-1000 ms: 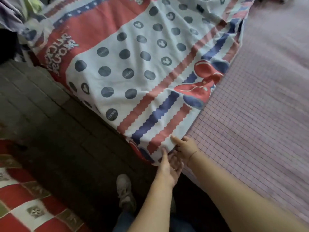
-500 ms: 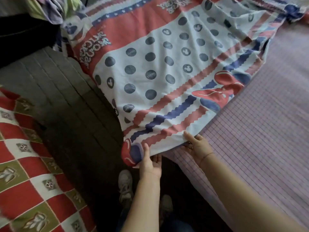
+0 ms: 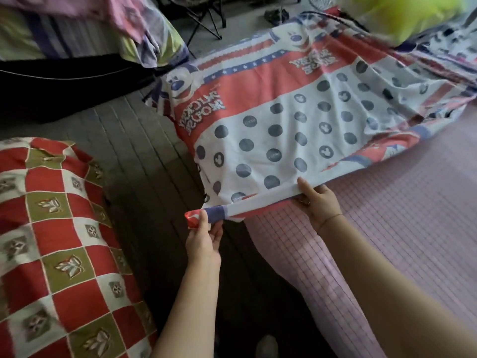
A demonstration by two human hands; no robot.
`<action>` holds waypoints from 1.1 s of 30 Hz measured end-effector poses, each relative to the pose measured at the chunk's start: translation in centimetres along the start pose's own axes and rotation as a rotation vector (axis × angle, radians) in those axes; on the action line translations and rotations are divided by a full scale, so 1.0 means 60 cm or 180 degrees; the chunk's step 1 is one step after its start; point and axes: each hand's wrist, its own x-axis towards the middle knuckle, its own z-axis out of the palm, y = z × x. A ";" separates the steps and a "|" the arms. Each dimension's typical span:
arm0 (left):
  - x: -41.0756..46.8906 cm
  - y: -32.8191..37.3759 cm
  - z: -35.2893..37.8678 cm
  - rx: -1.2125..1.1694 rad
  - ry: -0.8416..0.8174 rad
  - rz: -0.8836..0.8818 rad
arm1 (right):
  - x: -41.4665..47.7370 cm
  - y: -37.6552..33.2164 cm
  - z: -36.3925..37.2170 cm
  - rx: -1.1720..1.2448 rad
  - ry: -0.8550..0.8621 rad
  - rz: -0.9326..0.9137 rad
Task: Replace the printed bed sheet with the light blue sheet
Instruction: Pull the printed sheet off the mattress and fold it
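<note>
Two hands hold the near hem of the printed bed sheet in the head view. The left hand pinches the folded corner between thumb and fingers. The right hand clamps the hem farther along, thumb on top and fingers tucked beneath. Between the two grips the hem runs taut and nearly straight, rising slightly toward the right hand. From that held edge the sheet stretches away from the person, its length running toward the far right, where it bunches in folds. It is white with grey dots, some bearing mouse-head shapes, and is crossed by red bands, blue starred stripes and lettering that reads upside down. Beyond the left grip its side drapes over the bed edge toward the dark plank floor. Under and to the right of the right grip lies the pink gridded mattress. Left of the left grip, well apart, sits a red, white and olive checked cloth.
</note>
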 end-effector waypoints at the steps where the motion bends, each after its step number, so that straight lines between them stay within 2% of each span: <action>1: 0.004 0.023 0.006 0.0032 -0.0021 0.0036 | 0.009 -0.012 0.021 -0.0040 -0.0025 -0.0055; 14: 0.141 0.313 0.102 0.0548 -0.0284 0.0334 | 0.184 -0.128 0.298 -0.0218 0.0126 -0.0345; 21: 0.259 0.450 0.183 0.0249 -0.0268 0.0339 | 0.328 -0.177 0.442 -0.0550 -0.0066 -0.0411; 33: 0.491 0.641 0.324 -0.0220 0.0243 0.0266 | 0.587 -0.246 0.695 -0.1329 -0.0493 -0.0207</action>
